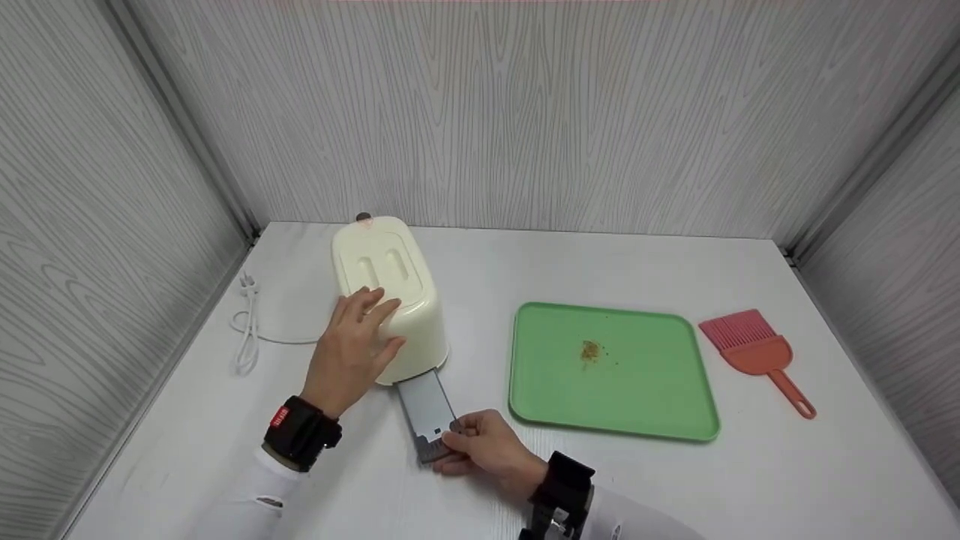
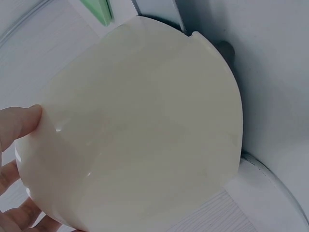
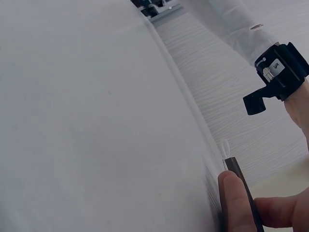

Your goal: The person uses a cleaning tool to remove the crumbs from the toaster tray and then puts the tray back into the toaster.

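Note:
A cream toaster (image 1: 416, 334) stands on the left half of the table, with a lid over its top. Its grey metal crumb tray (image 1: 426, 405) sticks out of the near end, partly pulled from the base. My right hand (image 1: 487, 450) pinches the dark outer end of this tray between thumb and fingers. At the toaster's near upper edge, my left hand (image 1: 349, 356) rests with fingers spread. The left wrist view shows the thumb (image 2: 21, 125) against the toaster's near face, with the fingers bent over its edge. In the right wrist view, my thumb (image 3: 234, 198) lies along the dark tray handle.
To the right lies a green tray (image 1: 637, 405) with a small pile of brown crumbs (image 1: 590, 351). Beyond it is a red silicone brush (image 1: 761, 356). A bundled white power cord (image 1: 250, 319) runs from the toaster to the left. Walls enclose the table's back and sides.

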The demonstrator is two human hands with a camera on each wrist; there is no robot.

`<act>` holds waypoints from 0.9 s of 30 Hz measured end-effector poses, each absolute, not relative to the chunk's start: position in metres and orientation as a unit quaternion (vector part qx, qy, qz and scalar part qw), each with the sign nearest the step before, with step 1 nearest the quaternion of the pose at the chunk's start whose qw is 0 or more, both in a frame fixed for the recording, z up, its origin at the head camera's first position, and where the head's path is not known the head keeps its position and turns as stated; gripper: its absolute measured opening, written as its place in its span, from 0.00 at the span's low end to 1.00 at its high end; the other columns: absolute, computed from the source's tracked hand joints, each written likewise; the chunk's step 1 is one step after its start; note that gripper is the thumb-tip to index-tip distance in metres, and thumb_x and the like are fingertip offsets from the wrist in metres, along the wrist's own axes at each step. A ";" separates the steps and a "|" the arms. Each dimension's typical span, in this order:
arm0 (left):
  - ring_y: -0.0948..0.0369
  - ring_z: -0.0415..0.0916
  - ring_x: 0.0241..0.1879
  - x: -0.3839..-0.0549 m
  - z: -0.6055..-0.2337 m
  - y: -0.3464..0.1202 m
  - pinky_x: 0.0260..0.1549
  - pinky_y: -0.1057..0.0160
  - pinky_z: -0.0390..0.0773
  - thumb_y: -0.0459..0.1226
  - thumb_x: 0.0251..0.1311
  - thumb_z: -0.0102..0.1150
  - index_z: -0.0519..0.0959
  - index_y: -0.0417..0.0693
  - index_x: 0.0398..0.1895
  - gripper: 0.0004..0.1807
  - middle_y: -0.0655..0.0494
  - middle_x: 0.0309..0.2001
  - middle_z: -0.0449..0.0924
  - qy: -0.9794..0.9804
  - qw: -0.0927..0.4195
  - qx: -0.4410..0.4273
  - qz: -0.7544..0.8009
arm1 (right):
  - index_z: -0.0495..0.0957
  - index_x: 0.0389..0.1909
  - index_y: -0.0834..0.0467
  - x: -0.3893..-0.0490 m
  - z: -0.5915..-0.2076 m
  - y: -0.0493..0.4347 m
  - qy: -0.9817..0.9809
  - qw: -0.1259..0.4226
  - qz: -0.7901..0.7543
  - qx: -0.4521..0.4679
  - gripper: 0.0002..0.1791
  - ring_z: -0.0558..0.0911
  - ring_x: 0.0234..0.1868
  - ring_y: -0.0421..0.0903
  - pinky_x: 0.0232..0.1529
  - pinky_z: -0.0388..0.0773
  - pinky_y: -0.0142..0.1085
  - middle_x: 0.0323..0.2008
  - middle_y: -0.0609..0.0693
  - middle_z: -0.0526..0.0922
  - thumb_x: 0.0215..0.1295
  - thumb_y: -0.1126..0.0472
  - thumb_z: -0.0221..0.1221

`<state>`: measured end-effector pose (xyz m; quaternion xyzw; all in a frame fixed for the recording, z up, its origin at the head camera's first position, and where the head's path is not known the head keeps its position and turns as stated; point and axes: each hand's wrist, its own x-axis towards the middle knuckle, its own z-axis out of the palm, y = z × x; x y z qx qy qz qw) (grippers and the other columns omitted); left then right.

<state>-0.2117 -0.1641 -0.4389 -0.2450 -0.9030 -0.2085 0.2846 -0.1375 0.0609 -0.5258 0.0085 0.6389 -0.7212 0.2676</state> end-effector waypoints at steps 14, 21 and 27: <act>0.37 0.74 0.68 -0.212 -0.439 -0.164 0.73 0.33 0.71 0.36 0.58 0.78 0.82 0.40 0.62 0.28 0.36 0.63 0.80 -0.904 0.280 -0.244 -0.213 | 0.78 0.42 0.69 -0.148 -0.524 0.054 0.641 0.257 -0.723 0.016 0.04 0.91 0.29 0.42 0.37 0.91 0.34 0.42 0.71 0.90 0.75 0.70 0.58; 0.37 0.74 0.68 -0.212 -0.439 -0.164 0.72 0.32 0.71 0.36 0.58 0.78 0.82 0.40 0.62 0.28 0.35 0.62 0.80 -0.902 0.283 -0.245 -0.214 | 0.78 0.48 0.73 -0.152 -0.524 0.050 0.641 0.256 -0.722 0.030 0.08 0.92 0.30 0.43 0.38 0.92 0.34 0.42 0.67 0.91 0.76 0.70 0.57; 0.38 0.74 0.68 -0.212 -0.440 -0.164 0.72 0.33 0.71 0.35 0.58 0.78 0.82 0.40 0.62 0.28 0.36 0.62 0.81 -0.904 0.281 -0.240 -0.213 | 0.77 0.48 0.71 -0.160 -0.524 0.045 0.644 0.248 -0.723 0.036 0.07 0.91 0.29 0.42 0.37 0.91 0.33 0.41 0.66 0.91 0.76 0.70 0.57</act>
